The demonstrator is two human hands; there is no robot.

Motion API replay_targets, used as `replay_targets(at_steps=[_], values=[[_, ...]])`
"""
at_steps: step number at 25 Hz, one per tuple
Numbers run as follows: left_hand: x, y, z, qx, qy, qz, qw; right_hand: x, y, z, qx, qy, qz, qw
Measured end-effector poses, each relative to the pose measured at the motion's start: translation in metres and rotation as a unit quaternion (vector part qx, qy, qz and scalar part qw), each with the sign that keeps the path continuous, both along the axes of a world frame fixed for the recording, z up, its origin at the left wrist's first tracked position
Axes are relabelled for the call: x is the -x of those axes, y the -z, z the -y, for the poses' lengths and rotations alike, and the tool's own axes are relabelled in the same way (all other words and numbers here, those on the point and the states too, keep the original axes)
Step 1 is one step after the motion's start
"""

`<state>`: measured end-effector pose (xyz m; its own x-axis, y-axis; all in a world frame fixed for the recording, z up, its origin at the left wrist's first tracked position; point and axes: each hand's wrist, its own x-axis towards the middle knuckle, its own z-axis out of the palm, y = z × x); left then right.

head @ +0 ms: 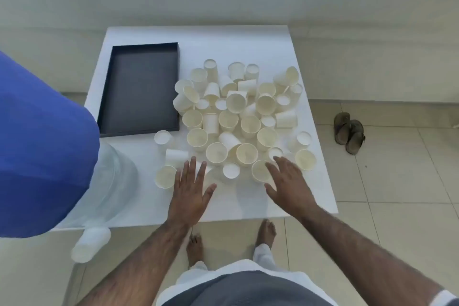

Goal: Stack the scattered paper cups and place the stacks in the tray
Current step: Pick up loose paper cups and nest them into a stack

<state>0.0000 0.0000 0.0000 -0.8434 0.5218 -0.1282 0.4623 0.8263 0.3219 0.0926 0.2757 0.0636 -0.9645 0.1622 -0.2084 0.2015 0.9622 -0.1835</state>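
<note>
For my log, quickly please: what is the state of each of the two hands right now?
Left hand: open, fingers spread, holding nothing.
Right hand: open, fingers spread, holding nothing.

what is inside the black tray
Inside the tray only its bare dark floor shows. The paper cups lie on the table beside it. None of its floor is covered.

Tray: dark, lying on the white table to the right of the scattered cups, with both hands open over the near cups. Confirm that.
One thing is wrong. The head view shows the dark tray lying on the white table to the left of the scattered cups, not the right. The rest stands: left hand and right hand are open over the near cups.
</note>
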Motion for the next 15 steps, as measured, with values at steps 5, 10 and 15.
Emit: replay_targets(at_steps=[5,10,15], values=[[-0.019,-0.004,-0.016,0.001,-0.112,0.01,0.994,0.001,0.006,-0.016,0.005,-0.101,0.009,0.995],[-0.023,-0.013,-0.031,-0.023,-0.195,0.04,0.98,-0.008,0.008,-0.022,0.019,-0.123,0.027,0.992],[0.005,-0.008,-0.028,-0.03,-0.201,0.092,0.975,-0.002,0.01,-0.016,0.044,-0.076,-0.006,0.996]])
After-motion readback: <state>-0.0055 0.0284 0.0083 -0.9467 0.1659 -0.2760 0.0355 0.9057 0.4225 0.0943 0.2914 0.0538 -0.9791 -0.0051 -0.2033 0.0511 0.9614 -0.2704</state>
